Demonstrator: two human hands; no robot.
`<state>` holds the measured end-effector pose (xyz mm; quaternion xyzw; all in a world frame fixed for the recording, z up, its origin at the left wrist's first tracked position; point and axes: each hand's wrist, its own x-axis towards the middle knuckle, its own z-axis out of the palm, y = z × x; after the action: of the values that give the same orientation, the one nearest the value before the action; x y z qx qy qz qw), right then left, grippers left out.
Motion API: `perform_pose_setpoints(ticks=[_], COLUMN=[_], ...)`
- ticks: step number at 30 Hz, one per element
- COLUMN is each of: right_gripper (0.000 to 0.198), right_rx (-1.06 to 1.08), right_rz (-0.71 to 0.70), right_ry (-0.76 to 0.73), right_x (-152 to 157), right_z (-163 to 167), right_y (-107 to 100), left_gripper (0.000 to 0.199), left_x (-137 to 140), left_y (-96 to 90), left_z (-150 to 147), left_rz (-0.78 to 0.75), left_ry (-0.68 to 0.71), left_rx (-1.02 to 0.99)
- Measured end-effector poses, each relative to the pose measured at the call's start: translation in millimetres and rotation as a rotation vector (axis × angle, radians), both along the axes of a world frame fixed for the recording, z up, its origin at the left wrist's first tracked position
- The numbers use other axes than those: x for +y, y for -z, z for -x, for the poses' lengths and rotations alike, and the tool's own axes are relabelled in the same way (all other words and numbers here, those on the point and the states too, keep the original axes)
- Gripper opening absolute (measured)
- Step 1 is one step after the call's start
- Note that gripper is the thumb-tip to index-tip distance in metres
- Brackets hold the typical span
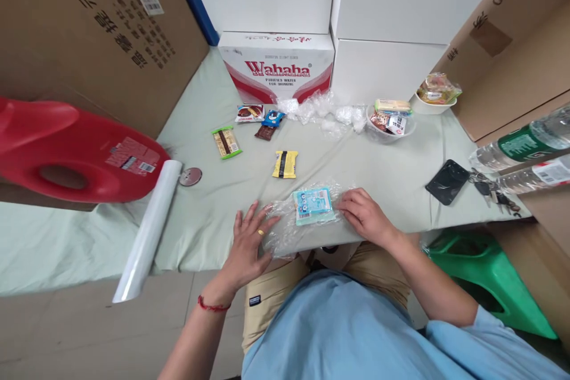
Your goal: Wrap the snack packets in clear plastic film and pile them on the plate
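A light-blue snack packet (314, 206) lies on a crumpled sheet of clear plastic film (285, 237) at the table's front edge. My left hand (248, 246) rests at the film's left side, fingers spread, with a ring on one of them. At the film's right side, close to the packet, the fingers of my right hand (366, 215) are bent together on the film's edge. Beyond the film lies a yellow packet (285, 164) with a dark stripe. Farther left are a green-edged packet (227, 143), a red-and-white packet (250, 113) and a blue packet (273, 118) overlapping a brown one.
Crumpled clear plastic (318, 110) lies before the Wahaba carton (278, 68). Two bowls of snacks, one clear (386, 138) and one white (433, 108), stand back right. Left are a film roll (149, 231) and a red jug (84, 157); right, a black pouch (447, 181), keys and bottles.
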<state>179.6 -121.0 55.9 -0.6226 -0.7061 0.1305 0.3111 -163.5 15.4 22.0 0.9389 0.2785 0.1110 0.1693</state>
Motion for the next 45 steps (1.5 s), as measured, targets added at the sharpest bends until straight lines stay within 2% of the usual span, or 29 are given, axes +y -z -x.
perform_pose_setpoints(ticks=[2,5,9,14,18,21,23,25,27,29,31,34,36,39,43,45], right_gripper=[0.027,0.025,0.023,0.019,0.016,0.015,0.015,0.015,0.015,0.015,0.015,0.016,0.019,0.026,0.029,0.027], right_rx=[-0.019,-0.039,-0.050,-0.004,-0.013,0.026,0.034,0.025,0.009,-0.005,-0.011,0.011,0.056,0.104,-0.041,-0.145], right_rz=[0.035,0.159,0.315,0.431,0.492,0.498,0.495,0.492,0.488,0.483,0.473,0.476,0.512,0.543,0.286,0.219], right_ry=[-0.003,0.017,0.060,0.145,0.195,0.198,0.196,0.196,0.202,0.203,0.190,0.164,0.129,0.049,0.150,0.162], right_x=[15,36,55,63,63,63,62,62,62,63,63,63,63,68,96,118], right_z=[-3,-8,-12,-13,-13,-14,-14,-15,-14,-14,-13,-14,-17,-25,-30,-25], right_y=[-7,-12,-12,-1,8,12,13,14,15,16,16,14,9,-7,-36,-42], left_gripper=[0.054,0.031,0.038,0.030,0.021,0.014,0.016,0.026,0.032,0.035,0.039,0.038,0.039,0.042,0.043,0.044], left_x=[2,6,11,21,23,6,-15,-40,-62,-74,-72,-56,-45,-39,-41,-42], left_y=[-0.2,-0.7,-0.6,10.6,12.4,-5.2,-23.7,-41.6,-53.4,-55.8,-48.9,-28.5,-14.6,-1.4,1.9,1.5], left_z=[-4,-12,-25,-33,-27,-20,-20,-28,-45,-69,-92,-116,-122,-120,-116,-116], left_rz=[0.021,0.077,0.155,0.177,0.038,-0.228,-0.457,-0.562,-0.436,-0.325,-0.261,-0.174,-0.117,-0.089,-0.100,-0.103], left_ry=[-0.043,-0.177,-0.390,-0.588,-0.759,-0.850,-0.777,-0.553,-0.223,-0.046,-0.051,-0.207,-0.283,-0.288,-0.272,-0.272], left_rx=[-0.044,-0.176,-0.331,-0.396,-0.461,-0.539,-0.613,-0.674,-0.641,-0.532,-0.412,-0.217,-0.132,-0.095,-0.087,-0.079])
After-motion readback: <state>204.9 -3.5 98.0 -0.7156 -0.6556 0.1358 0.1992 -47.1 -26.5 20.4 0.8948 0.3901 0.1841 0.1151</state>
